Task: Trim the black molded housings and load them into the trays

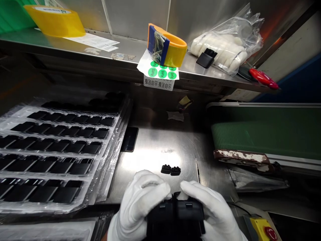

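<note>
Head view: white-gloved left hand [140, 204] and white-gloved right hand [215, 209] both clamped on black plastic two-section case [189, 214], low centre; fingertips near each other, apart. Two-sided grip likely steadies both sections; can't tell if joined. Two small knobbly black parts [166, 169] just beyond, slim metal tool [198, 170] by right hand, probably for quick reach. Room: brushed-steel tabletop [147, 142] stretches ahead, between white plastic tray [32, 208] left, green conveyor belt [273, 130] right; raised steel shelf [127, 47] bounds far side.

The view's bottom edge cuts off the black casing [187, 217].
</note>
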Motion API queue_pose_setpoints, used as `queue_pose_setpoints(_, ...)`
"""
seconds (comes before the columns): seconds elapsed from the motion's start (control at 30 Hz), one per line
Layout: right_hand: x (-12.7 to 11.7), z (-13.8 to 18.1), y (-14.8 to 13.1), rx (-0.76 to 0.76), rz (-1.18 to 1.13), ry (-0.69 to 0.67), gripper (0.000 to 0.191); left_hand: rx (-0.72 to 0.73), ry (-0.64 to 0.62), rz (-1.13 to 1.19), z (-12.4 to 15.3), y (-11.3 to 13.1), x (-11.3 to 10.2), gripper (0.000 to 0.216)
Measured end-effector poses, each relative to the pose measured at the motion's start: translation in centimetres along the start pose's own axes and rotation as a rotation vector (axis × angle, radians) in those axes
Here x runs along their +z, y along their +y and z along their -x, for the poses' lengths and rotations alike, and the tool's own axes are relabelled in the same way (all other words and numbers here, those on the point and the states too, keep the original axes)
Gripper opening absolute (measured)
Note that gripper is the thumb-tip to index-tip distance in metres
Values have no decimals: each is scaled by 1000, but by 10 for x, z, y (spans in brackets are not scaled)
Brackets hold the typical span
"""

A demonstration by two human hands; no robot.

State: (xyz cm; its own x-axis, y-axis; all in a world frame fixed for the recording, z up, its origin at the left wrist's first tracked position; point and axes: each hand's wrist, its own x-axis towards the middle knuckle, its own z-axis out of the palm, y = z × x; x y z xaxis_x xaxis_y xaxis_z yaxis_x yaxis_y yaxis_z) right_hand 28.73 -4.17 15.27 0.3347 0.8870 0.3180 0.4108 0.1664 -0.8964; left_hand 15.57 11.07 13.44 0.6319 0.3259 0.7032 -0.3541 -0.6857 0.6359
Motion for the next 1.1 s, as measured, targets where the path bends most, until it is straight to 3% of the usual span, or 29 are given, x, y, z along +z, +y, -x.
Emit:
queue_pose_setpoints(0.13, -4, -3, 4, -25, -34, -52, 63, -36, -109, 106, -6, -1, -1, 22)
queue_pose_setpoints(0.2, -6, -3, 4, 55, -125, -76, 51, -183, -121, 273, -5, -2, 2, 20)
queue_pose_setpoints(0.33, 3, 8, 10, 521, -650, 13, 34, -594, 58, 928, 14, -2, 20, 23)
queue_pose_setpoints(0.43, 18, 15, 18, 737, -930, 26, 50, -625, 237, 1205, 30, -1, 35, 29)
queue_pose_setpoints(0.53, 27, 12, 21, 847, -1123, 18, 67, -647, 291, 1390, 38, 1, 43, 35)
queue_pose_setpoints(0.73, 18, 7, 8, 788, -1211, 33, 51, -726, 237, 1327, 44, -1, 44, 40)
queue_pose_setpoints(0.9, 13, 16, 11, 804, -1165, 80, 52, -794, 240, 1262, 43, -9, 33, 46)
queue_pose_setpoints(0.97, 10, 14, 11, 816, -941, 117, 51, -912, 114, 1118, 34, -12, 18, 47)
queue_pose_setpoints(1.1, 0, -2, 2, 756, -262, 183, 42, -1115, -206, 675, 5, -9, -13, 33)
